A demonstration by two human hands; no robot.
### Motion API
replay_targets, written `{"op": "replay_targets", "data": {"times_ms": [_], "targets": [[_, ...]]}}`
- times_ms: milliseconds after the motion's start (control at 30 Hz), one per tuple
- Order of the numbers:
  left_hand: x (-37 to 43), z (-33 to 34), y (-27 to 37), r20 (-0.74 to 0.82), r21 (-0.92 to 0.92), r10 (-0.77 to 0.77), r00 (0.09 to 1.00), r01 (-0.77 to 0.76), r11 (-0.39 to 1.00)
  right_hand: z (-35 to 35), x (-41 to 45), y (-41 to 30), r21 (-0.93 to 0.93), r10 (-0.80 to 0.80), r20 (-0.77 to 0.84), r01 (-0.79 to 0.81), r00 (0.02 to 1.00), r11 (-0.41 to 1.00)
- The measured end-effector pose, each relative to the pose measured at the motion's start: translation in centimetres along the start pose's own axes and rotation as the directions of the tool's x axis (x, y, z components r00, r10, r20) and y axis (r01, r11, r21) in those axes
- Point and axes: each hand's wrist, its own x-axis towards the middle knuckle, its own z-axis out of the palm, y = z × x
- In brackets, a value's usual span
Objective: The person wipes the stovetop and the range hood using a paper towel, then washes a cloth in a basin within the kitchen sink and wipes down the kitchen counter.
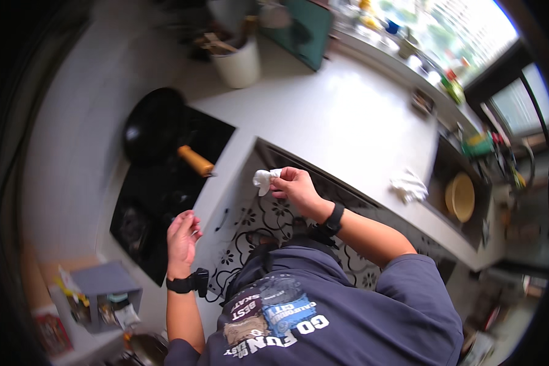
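Between the thumb and fingers of my right hand [296,188] is a crumpled white tissue or thin cloth [264,181]. That hand is in front of the counter edge, above the patterned floor [281,219]. My left hand [183,240] is raised by the front edge of the black cooktop [139,224]; its fingers are slightly curled, with nothing visible in them. On the cooktop's far burner rests a black wok or frying pan [153,126], its yellow-orange handle [196,161] pointing towards me.
A white utensil holder [238,64] and a green board [302,34] stand at the back of the white countertop [329,105]. To the right, a crumpled white cloth [409,185] lies beside the sink [439,178], which holds a yellow basin [460,196]. At lower left sits a grey organizer [105,279].
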Motion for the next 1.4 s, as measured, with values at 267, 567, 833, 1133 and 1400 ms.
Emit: {"op": "replay_targets", "data": {"times_ms": [267, 567, 833, 1133, 1400], "targets": [[4.6, 7.8, -2.5, 0.173, 0.222, -0.166, 0.971, 0.126, 0.967, -24.1, -8.1, 19.0, 0.226, 0.286, -0.726, -0.175, 0.626, 0.958], [9.1, 13.0, -6.0, 0.345, 0.387, -0.321, 0.882, 0.178, 0.905, -31.4, -25.6, 26.4, 0.195, 0.193, -0.981, -0.086, -0.031, 0.977], [8.3, 20.3, -12.8, 0.467, 0.443, -0.401, 0.788, 0.184, 0.878, -33.9, -41.5, 25.4, 0.371, 0.418, -0.89, 0.246, -0.181, 0.895], [-0.1, 29.5, -17.8, 0.49, 0.543, -0.381, 0.784, 0.067, 0.837, -49.6, -55.9, 28.9, 0.265, 0.492, -0.791, 0.522, -0.363, 0.811], [-13.8, 45.1, -27.0, 0.509, 0.66, -0.526, 0.682, 0.083, 0.747, -65.7, -69.8, 36.3, 0.263, 0.55, -0.762, 0.613, -0.342, 0.745]]}}
